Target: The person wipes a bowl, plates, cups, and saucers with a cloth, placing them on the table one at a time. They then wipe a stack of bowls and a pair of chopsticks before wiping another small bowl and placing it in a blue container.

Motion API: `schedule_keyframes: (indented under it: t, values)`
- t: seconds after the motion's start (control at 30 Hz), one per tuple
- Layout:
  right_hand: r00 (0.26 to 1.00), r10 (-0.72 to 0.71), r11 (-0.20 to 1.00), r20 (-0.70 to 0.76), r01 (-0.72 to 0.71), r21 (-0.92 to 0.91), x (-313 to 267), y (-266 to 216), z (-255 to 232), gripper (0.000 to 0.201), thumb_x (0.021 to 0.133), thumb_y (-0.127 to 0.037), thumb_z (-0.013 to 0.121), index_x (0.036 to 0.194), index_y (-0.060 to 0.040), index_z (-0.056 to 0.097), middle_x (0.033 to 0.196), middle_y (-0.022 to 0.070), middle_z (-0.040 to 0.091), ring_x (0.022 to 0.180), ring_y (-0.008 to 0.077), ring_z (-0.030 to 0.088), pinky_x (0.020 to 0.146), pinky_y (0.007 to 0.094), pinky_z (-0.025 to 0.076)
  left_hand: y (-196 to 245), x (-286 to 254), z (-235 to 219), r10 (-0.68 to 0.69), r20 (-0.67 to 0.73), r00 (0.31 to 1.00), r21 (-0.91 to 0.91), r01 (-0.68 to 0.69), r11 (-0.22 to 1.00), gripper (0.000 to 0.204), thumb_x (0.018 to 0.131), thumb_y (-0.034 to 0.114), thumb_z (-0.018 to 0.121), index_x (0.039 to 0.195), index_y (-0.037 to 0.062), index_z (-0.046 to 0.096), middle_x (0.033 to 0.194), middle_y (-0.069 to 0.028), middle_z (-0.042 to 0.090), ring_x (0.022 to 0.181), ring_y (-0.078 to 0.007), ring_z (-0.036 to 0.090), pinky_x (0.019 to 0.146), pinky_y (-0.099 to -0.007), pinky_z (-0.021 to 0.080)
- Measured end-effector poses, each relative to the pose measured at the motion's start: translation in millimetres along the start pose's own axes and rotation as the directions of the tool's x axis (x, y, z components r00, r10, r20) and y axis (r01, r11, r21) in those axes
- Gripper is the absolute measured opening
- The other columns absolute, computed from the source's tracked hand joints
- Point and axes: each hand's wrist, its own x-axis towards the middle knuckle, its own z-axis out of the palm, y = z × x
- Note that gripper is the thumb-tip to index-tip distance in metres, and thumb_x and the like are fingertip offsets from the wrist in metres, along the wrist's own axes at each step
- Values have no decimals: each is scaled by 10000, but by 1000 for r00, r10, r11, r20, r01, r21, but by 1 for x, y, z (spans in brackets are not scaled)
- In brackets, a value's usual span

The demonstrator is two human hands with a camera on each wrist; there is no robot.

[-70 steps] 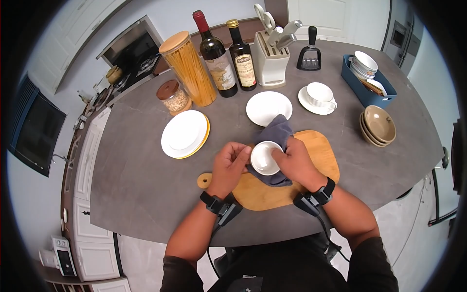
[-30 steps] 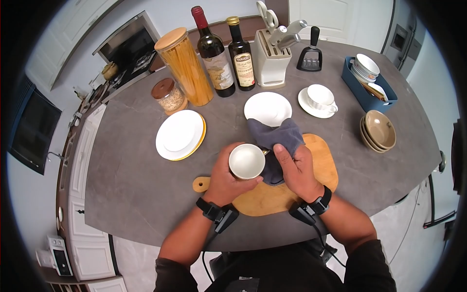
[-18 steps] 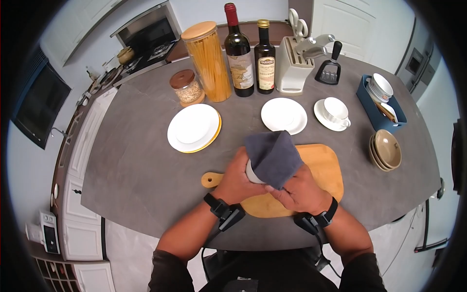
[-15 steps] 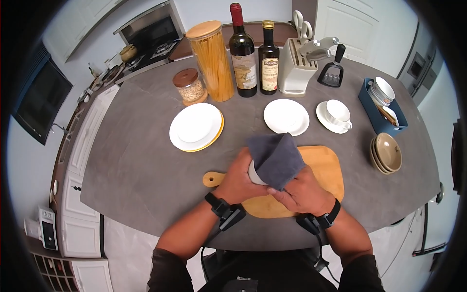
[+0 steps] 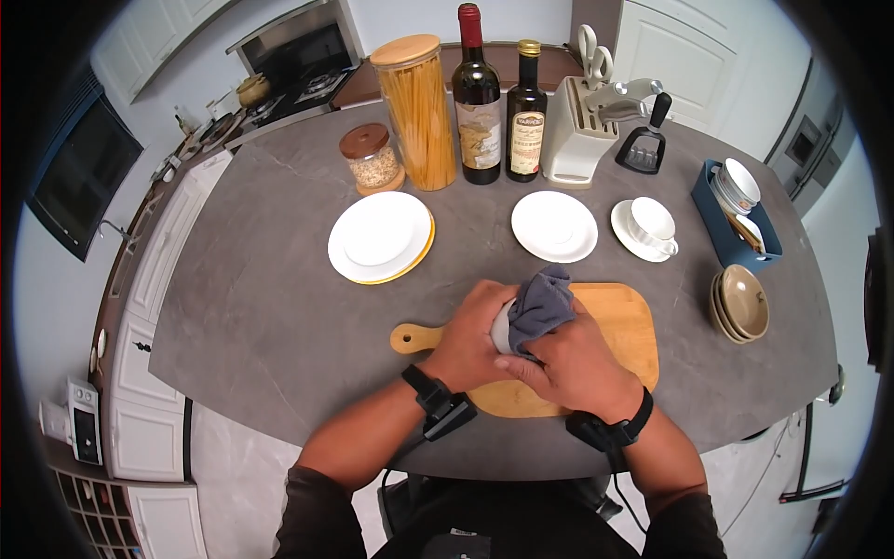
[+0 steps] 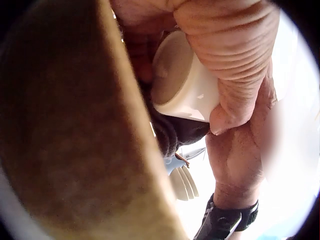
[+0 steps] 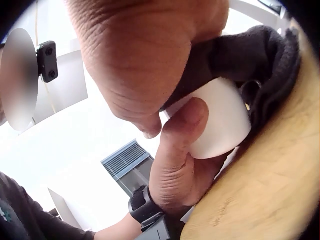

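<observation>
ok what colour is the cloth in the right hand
The cloth is dark blue-grey; it shows best in the head view.

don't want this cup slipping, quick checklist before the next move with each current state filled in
1. Left hand gripping the white, round, ceramic-looking cup: ok.
2. Right hand holding the dark grey fabric cloth: ok.
3. Cloth clear of the cup: not ok, bunched at its mouth.
4. Cup's inside dry: cannot tell, hidden.
5. Light brown, round-cornered wooden board below the hands: ok.
6. White, round teacup on its white saucer, away from both hands: ok.
</observation>
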Motion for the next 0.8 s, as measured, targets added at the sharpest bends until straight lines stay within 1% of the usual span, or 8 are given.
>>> schedule_keyframes:
  t: [0.1,0.2,0.27,0.4,0.47,0.63,0.7,0.8]
  values:
    - [1000,30,999,0,-30,26,0,3,2,317,944,-335,778,857,-32,753,861,140,725,934,371,705,969,509,491,5,1,5,-12,-13,1000,-44,12,999,846,692,337,992,1388,51,606,1239,-134,635,1159,-329,642,1028,-417,496]
    - [991,60,993,-121,-47,107,-1,5,8,300,952,-312,771,851,-30,751,839,141,723,918,366,705,944,504,487,8,1,7,16,-20,1000,9,-16,1000,863,686,343,997,1396,53,600,1247,-127,641,1156,-316,653,1021,-411,503]
    - [974,219,939,-61,-193,285,-5,6,8,283,952,-303,773,872,-32,755,902,145,740,949,372,699,945,494,481,9,0,7,-19,-10,1000,-15,19,1000,859,693,332,994,1399,50,595,1254,-126,637,1168,-309,649,1030,-409,500]
    - [984,137,955,-115,-100,280,-9,9,14,310,953,-344,774,948,-34,757,982,150,752,995,391,690,968,485,474,6,-2,6,-87,-36,996,-84,84,993,829,713,286,979,1399,39,585,1276,-126,622,1205,-285,635,1058,-399,487]
    - [993,21,995,-119,-9,103,-11,6,16,359,960,-379,763,1027,-26,746,1024,156,751,1031,414,679,998,501,466,5,-3,5,-125,-33,992,-112,121,986,852,699,282,982,1409,41,578,1261,-141,615,1199,-318,627,1062,-418,484]
    - [997,29,999,-69,-26,35,-9,0,10,394,964,-400,756,1045,-15,735,984,157,741,1034,423,679,1001,525,467,-1,-3,8,-161,-25,987,-175,154,972,858,699,275,978,1417,36,573,1243,-158,609,1186,-358,619,1051,-434,487]
    - [998,33,999,-54,-34,-14,-7,0,9,390,962,-393,760,1036,-11,736,980,161,738,1037,420,681,986,524,476,-3,-2,8,-51,-44,998,-1,51,999,848,702,272,976,1410,31,577,1236,-162,610,1175,-368,619,1032,-435,494]
    - [983,151,985,-99,-142,95,-10,8,16,348,953,-346,772,1019,-6,735,980,188,738,990,444,680,951,519,495,10,2,8,-8,-53,999,-13,8,1000,829,700,262,973,1396,33,585,1228,-167,610,1150,-374,622,1014,-434,501]
